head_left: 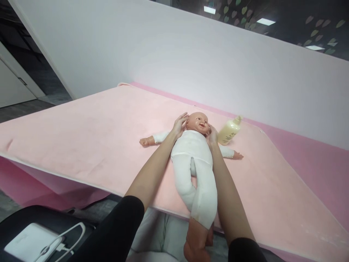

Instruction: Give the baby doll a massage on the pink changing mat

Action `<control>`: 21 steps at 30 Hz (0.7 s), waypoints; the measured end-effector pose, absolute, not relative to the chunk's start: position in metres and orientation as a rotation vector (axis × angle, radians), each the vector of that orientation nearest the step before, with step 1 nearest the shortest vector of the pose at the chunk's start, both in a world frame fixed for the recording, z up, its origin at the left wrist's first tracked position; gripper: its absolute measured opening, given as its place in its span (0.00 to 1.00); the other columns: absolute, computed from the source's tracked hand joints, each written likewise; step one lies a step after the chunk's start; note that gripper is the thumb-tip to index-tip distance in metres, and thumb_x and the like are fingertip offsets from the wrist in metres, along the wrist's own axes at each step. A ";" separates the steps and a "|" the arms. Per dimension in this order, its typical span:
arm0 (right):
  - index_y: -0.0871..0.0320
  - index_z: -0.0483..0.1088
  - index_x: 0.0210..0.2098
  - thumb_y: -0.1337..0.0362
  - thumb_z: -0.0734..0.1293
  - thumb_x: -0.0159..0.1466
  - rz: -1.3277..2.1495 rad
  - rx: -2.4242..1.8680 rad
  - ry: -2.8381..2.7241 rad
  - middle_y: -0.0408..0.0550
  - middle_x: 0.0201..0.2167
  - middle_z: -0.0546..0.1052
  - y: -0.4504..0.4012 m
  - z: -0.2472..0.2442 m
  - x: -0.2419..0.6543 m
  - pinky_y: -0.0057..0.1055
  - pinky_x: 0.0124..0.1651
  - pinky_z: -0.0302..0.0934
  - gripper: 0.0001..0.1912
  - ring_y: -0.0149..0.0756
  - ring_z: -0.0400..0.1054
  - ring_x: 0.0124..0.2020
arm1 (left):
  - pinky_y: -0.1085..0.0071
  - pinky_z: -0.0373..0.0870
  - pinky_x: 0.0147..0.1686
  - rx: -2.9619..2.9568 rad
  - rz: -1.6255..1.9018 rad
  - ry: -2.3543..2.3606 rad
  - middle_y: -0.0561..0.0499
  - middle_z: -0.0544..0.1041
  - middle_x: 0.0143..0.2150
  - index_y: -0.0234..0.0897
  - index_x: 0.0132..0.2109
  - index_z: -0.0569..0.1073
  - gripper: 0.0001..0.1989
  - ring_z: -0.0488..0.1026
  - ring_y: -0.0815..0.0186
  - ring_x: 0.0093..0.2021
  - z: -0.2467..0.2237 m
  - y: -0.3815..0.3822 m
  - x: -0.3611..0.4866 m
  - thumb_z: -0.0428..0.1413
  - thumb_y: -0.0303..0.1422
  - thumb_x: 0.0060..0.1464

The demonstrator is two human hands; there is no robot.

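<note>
A baby doll (194,153) in a white bodysuit lies on its back on a pink towel (89,134), arms spread, feet hanging over the near edge. My left hand (180,124) rests with fingers apart against the left side of the doll's head (198,122). My right hand (212,134) touches the other side of the head, at the cheek and neck. Neither hand wraps around anything.
A pale yellow pump bottle (230,131) lies just right of the doll's head, near my right hand. A white wall panel (163,51) stands behind the table. A white power bank with a cable (35,243) sits at the lower left, off the table.
</note>
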State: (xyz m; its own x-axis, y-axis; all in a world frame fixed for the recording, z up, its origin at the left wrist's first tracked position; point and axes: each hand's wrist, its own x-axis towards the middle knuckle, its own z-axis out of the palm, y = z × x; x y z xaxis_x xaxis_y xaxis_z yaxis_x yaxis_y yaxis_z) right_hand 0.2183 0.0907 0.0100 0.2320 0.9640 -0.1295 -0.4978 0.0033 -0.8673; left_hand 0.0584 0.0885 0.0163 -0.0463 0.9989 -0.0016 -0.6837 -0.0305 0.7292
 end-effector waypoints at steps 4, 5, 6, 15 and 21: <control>0.62 0.69 0.42 0.62 0.58 0.61 1.000 -1.091 -0.935 0.49 0.41 0.76 0.081 0.001 0.219 0.30 0.46 0.66 0.14 0.30 0.71 0.41 | 0.67 0.65 0.56 0.799 1.592 0.815 0.46 0.75 0.50 0.35 0.47 0.72 0.17 0.72 0.66 0.51 0.010 0.073 0.061 0.55 0.25 0.48; 0.62 0.68 0.44 0.61 0.59 0.60 0.967 -1.105 -0.978 0.49 0.43 0.75 0.076 -0.001 0.221 0.31 0.47 0.66 0.16 0.30 0.70 0.42 | 0.67 0.65 0.56 0.922 1.630 0.899 0.46 0.76 0.49 0.34 0.46 0.73 0.16 0.71 0.65 0.52 0.008 0.066 0.061 0.54 0.24 0.47; 0.61 0.68 0.46 0.60 0.59 0.60 0.933 -1.123 -1.010 0.50 0.46 0.74 0.071 -0.004 0.224 0.32 0.49 0.65 0.18 0.31 0.70 0.44 | 0.67 0.65 0.55 1.105 1.661 0.976 0.46 0.76 0.49 0.34 0.44 0.74 0.16 0.71 0.64 0.52 0.005 0.058 0.060 0.53 0.22 0.46; 0.63 0.64 0.55 0.54 0.59 0.58 0.648 -1.366 -1.330 0.58 0.57 0.67 0.010 -0.015 0.237 0.38 0.61 0.54 0.29 0.41 0.61 0.58 | 0.68 0.69 0.46 1.908 1.476 1.513 0.46 0.76 0.38 0.34 0.34 0.75 0.12 0.73 0.65 0.40 0.000 0.015 0.047 0.47 0.22 0.51; 0.64 0.70 0.38 0.61 0.56 0.56 0.376 -1.423 -1.328 0.55 0.39 0.75 -0.006 -0.004 0.236 0.31 0.49 0.60 0.17 0.38 0.68 0.41 | 0.63 0.69 0.42 2.197 0.878 1.902 0.38 0.78 0.38 0.31 0.38 0.76 0.14 0.75 0.56 0.39 0.025 0.004 0.042 0.47 0.27 0.52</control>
State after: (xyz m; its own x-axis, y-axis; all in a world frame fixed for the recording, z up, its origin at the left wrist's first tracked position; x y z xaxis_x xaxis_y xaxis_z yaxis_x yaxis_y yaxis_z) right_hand 0.2361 -0.0056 -0.0038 0.3217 0.8467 0.4237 0.4993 0.2285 -0.8357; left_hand 0.0416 0.0042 0.0254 0.0503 0.9349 0.3512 0.8739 -0.2115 0.4377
